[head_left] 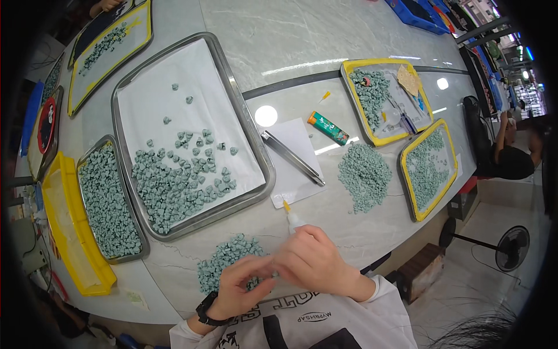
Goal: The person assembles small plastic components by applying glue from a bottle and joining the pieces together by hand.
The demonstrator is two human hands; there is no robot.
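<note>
My left hand (pixel 247 278), with a dark watch on its wrist, is curled at the table's near edge, its fingertips meeting those of my right hand (pixel 314 262). Both hands are closed in a pinch; whatever lies between the fingertips is too small or hidden to make out. Just beyond my right knuckles a white squeeze bottle (pixel 295 221) with a yellow nozzle points away from me; its lower part is hidden, and I cannot tell whether the hand touches it. Beside and partly behind my left hand lies a heap of small grey-green pieces (pixel 226 256).
A large metal tray (pixel 268 174) lined with white paper carries scattered grey-green pieces. Tweezers (pixel 293 157) lie on a white sheet (pixel 290 131), near a green tube (pixel 328 128). Another heap (pixel 364 177) and yellow-rimmed trays (pixel 401 174) are to the right. A fan (pixel 511 248) stands beyond.
</note>
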